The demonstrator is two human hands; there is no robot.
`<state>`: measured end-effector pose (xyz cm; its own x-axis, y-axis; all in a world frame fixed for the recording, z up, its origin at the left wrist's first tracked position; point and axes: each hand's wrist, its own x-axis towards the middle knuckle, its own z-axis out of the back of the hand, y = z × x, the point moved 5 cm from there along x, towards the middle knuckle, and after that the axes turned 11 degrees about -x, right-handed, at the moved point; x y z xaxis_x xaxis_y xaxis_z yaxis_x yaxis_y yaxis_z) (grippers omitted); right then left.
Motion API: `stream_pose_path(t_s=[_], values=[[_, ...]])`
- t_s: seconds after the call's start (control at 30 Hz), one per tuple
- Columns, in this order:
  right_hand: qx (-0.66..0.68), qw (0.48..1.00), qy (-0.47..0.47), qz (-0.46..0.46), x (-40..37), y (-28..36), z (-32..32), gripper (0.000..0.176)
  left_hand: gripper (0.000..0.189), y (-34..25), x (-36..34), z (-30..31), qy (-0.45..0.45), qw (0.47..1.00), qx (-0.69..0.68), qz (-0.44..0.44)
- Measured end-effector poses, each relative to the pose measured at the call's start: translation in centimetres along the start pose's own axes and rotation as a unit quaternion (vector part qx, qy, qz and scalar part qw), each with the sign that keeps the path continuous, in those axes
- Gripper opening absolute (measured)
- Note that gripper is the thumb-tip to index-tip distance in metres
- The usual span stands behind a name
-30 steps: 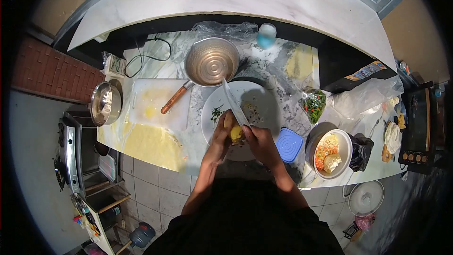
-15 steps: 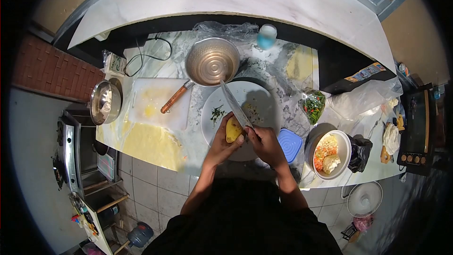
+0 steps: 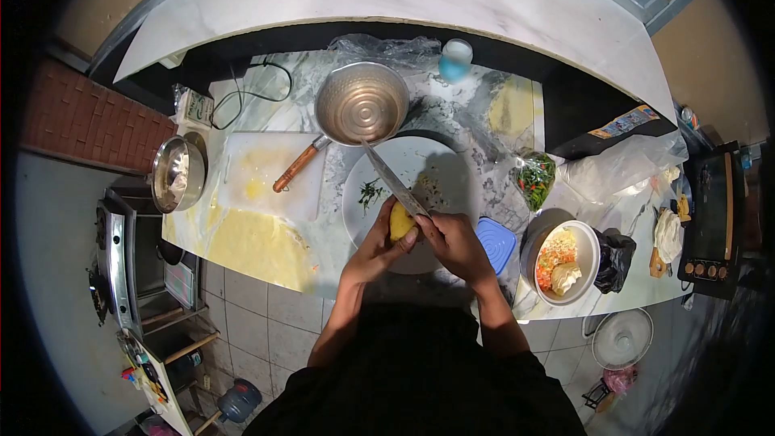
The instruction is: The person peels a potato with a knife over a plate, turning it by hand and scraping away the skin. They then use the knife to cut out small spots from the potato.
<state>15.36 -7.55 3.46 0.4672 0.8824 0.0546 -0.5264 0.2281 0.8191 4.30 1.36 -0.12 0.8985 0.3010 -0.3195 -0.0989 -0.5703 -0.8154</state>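
My left hand (image 3: 373,250) is closed around a yellow potato (image 3: 400,222), held over the near part of a large white plate (image 3: 355,186). In my right hand (image 3: 454,244) is a knife (image 3: 387,176), its blade slanting up and to the left across the top of the potato. The right fingers wrap the handle, which is mostly hidden. On the plate lie chopped green herbs (image 3: 370,193) and small scraps (image 3: 429,188) in shadow.
Behind the plate stands a saucepan (image 3: 362,105) with a wooden handle. A white cutting board (image 3: 266,173) and metal bowl (image 3: 179,173) are left. To the right are a blue lid (image 3: 495,244), bagged chillies (image 3: 534,181) and a bowl of chopped vegetables (image 3: 566,265).
The knife's tip has swung to the left, and its blade lies more slanted over the potato. Both hands keep their hold in nearly the same place.
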Motion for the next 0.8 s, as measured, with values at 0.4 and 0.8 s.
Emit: stream_pose_path(t_s=[0.4,0.8], values=[[-0.076,0.995,0.046,0.050,0.6,-1.3,-0.1,0.028,0.076,0.0,-0.2,-0.2,0.035,0.992,0.125,-0.009],[-0.085,0.993,0.012,0.076,0.1,-2.0,0.3,0.032,0.081,0.4,-0.3,0.0,0.036,0.986,0.160,-0.018]])
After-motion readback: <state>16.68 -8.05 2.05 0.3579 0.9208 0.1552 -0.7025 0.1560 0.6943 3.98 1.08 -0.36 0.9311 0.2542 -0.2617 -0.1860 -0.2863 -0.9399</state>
